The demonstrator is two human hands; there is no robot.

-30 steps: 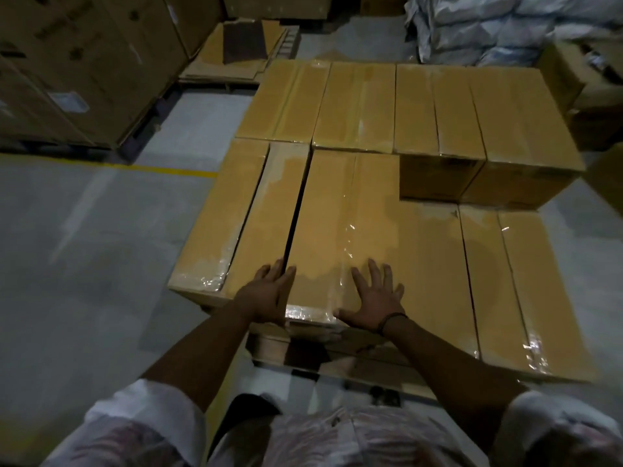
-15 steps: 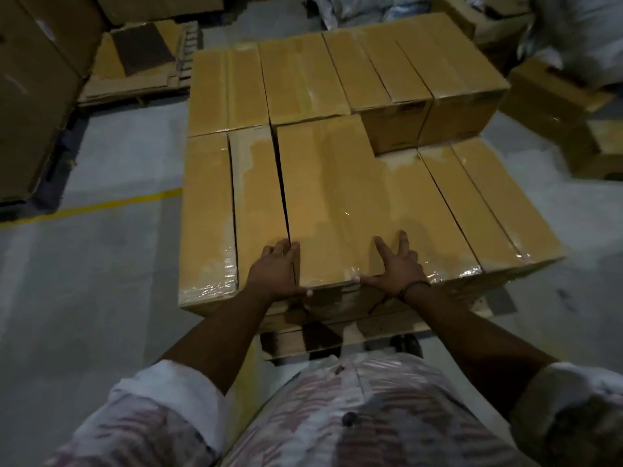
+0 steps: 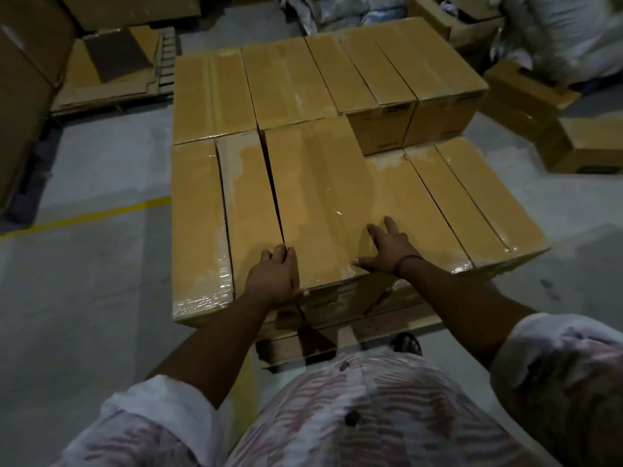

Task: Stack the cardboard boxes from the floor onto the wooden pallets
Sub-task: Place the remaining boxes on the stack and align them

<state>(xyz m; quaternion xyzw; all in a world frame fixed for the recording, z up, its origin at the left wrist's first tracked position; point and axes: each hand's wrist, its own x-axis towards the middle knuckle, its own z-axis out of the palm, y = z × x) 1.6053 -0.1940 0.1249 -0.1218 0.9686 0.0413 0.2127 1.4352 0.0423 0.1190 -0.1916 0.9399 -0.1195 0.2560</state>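
A tan taped cardboard box (image 3: 323, 183) lies on the upper layer of a stack of like boxes on a wooden pallet (image 3: 387, 328). My left hand (image 3: 273, 278) grips its near left corner, fingers curled into the gap beside the neighbouring box (image 3: 242, 203), thumb on the front edge. My right hand (image 3: 387, 247) presses flat on the box's top near the front edge, fingers spread. Two lower boxes (image 3: 472, 203) lie to the right of it. Several more boxes (image 3: 387, 79) fill the far row.
Loose cardboard boxes (image 3: 583, 146) sit on the grey floor at right, with white sacks (image 3: 556, 35) behind. Tall cartons (image 3: 23, 79) stand at left, and flattened cardboard on another pallet (image 3: 111, 69) lies at back left. A yellow floor line (image 3: 87, 215) runs along the left.
My view has swung and the stack now appears rotated. My left hand's fingers have curled tighter round the box's near left corner. My right hand stays flat on top.
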